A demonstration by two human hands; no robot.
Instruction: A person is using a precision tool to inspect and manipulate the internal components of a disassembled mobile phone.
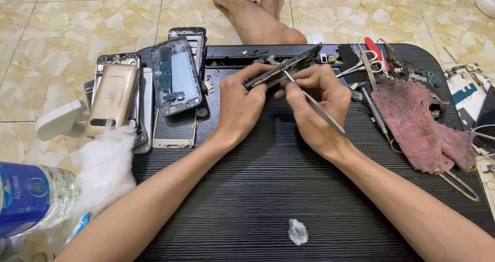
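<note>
My left hand (240,105) grips a dark phone frame (289,66), tilted on edge above the black table (268,190). My right hand (314,107) steadies the frame from the other side and holds metal tweezers (315,106), whose tip touches the frame's inner edge. Both hands meet over the table's middle back.
Several opened phones (175,76) and a gold phone back (113,99) lie at the left. White cotton (105,169) and a plastic water bottle (31,197) sit at the front left. A pink rag (420,125), scissors (368,61) and screwdrivers lie at the right. A small cotton wad (297,231) rests near the front.
</note>
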